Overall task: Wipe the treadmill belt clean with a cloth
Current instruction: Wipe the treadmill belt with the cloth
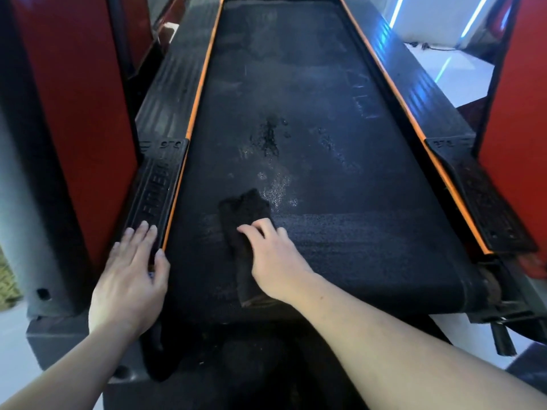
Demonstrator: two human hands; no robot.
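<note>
Black treadmill belt, dark cloth lying on it

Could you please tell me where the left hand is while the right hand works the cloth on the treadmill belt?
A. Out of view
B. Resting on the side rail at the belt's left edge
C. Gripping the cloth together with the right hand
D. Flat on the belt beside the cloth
B: the left hand lies open on the black side rail with its orange trim, apart from the dark cloth, which only the right hand presses onto the belt.
</note>
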